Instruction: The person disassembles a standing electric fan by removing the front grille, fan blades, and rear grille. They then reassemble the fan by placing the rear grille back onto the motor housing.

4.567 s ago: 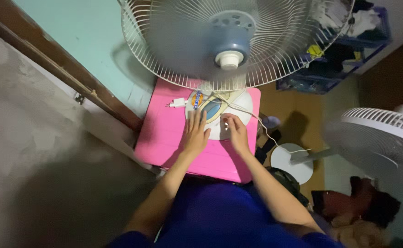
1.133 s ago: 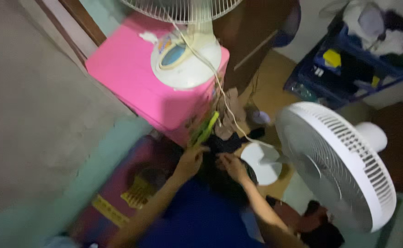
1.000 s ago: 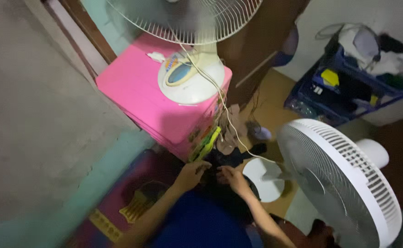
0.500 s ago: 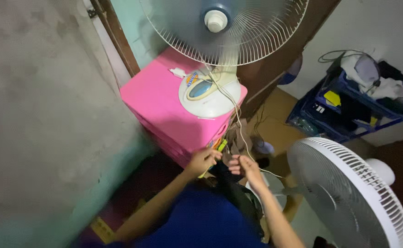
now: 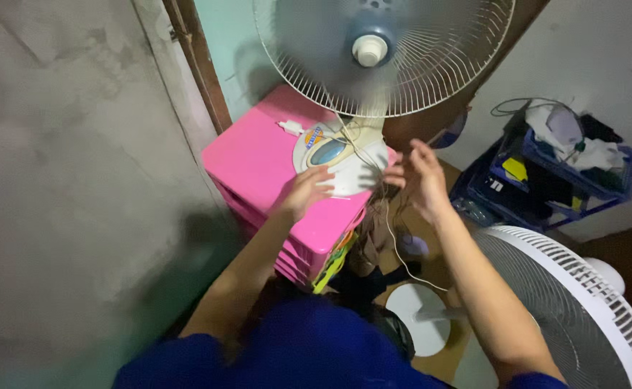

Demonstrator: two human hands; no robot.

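Note:
A desk fan with a white wire cage [image 5: 381,54] spins on a round white base [image 5: 341,158] that sits on a pink plastic drawer unit [image 5: 258,155]. My left hand [image 5: 303,191] rests on the near edge of the fan base, fingers curled over it. My right hand [image 5: 420,176] hovers just right of the base with fingers spread, beside the white power cord [image 5: 392,238] that hangs down to the floor. It holds nothing that I can see. A white plug [image 5: 288,127] lies on the pink top.
A second white fan [image 5: 582,302] stands at the lower right, its round base [image 5: 420,328] on the floor. A blue crate [image 5: 546,173] with clothes sits at the right. A grey wall and brown door frame [image 5: 193,65] lie to the left. Green items [image 5: 334,259] stick out of a drawer.
Both hands rose from the drawer front by the floor up to the fan base. The left hand landed on the base and the right hand opened beside it.

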